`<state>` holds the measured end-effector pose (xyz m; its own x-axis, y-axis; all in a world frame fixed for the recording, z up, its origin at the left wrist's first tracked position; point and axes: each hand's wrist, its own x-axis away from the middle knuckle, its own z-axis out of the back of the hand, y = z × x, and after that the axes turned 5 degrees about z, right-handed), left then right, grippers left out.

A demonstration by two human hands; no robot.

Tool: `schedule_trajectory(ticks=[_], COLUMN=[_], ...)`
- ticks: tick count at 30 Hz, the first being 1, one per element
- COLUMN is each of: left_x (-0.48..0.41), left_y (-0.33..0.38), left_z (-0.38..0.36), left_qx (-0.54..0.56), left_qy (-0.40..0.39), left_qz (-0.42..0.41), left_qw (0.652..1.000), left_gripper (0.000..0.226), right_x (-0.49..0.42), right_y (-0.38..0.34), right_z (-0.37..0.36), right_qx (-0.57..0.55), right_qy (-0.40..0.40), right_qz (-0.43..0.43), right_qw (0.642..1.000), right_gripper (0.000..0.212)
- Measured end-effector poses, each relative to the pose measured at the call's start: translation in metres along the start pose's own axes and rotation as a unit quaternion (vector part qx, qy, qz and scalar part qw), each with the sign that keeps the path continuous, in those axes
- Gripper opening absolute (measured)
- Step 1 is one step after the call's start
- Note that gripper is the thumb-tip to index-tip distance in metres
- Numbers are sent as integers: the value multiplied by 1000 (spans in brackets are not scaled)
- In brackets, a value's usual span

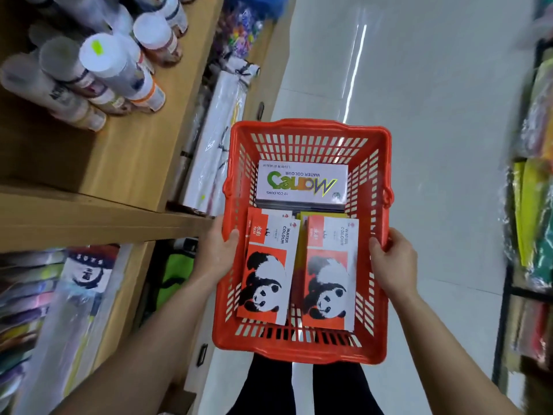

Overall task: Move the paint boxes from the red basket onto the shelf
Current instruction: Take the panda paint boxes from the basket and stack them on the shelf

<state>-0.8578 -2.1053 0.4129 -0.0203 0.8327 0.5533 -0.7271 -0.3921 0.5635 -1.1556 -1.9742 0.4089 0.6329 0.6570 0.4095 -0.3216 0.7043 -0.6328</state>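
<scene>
I carry a red plastic basket (308,133) in front of me at waist height. My left hand (217,250) grips its left rim and my right hand (393,259) grips its right rim. Inside lie two red-and-white panda watercolour boxes, one on the left (266,271) and one on the right (329,274), each on top of more boxes. Beyond them rests a white Marie's water colour box (302,182). A wooden shelf (125,163) runs along my left side.
Several rolled tubes with white caps (101,64) stand on the upper shelf board. Wrapped paper packs (215,139) lean below it, and coloured sheets (36,295) fill the lower shelf. A white tiled aisle (434,115) stretches ahead. Another rack with coloured goods (532,205) stands at right.
</scene>
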Motion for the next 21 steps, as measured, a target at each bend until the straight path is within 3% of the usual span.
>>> schedule_trajectory(ticks=[1,3,5,6,8,10,12,14,18,21], left_x=[7,25,45,55,67,73,74,74,74,74], left_y=[1,4,12,16,20,21,19,19,16,16], left_z=[2,7,5,-1,-24,-54,-81,-96,-112,-119], left_qx=[19,25,-21,-26,12,44,19,0,-50,-46], left_qy=[-3,69,144,137,28,-109,-183,-212,-235,-269], left_qz=[11,-2,-63,-95,-96,-33,-1,12,-17,-5], left_qw=[1000,997,987,986,995,993,983,977,971,962], left_gripper=[31,38,39,37,33,34,43,52,47,57], right_x=[4,16,34,46,70,84,90,89,89,88], right_y=[0,-3,-6,-7,-9,-9,-9,-10,-6,4], right_z=[2,8,15,18,15,2,-13,-25,-40,-44], right_qx=[-10,-23,-3,7,8,-17,-21,-14,-3,-60], right_qy=[-8,2,66,97,98,17,-66,-82,-82,-105], right_qz=[-10,-20,-3,19,53,30,4,-11,-42,-123], right_qw=[1000,1000,998,995,994,999,998,996,996,985], right_gripper=[15,28,35,33,26,31,46,55,65,44])
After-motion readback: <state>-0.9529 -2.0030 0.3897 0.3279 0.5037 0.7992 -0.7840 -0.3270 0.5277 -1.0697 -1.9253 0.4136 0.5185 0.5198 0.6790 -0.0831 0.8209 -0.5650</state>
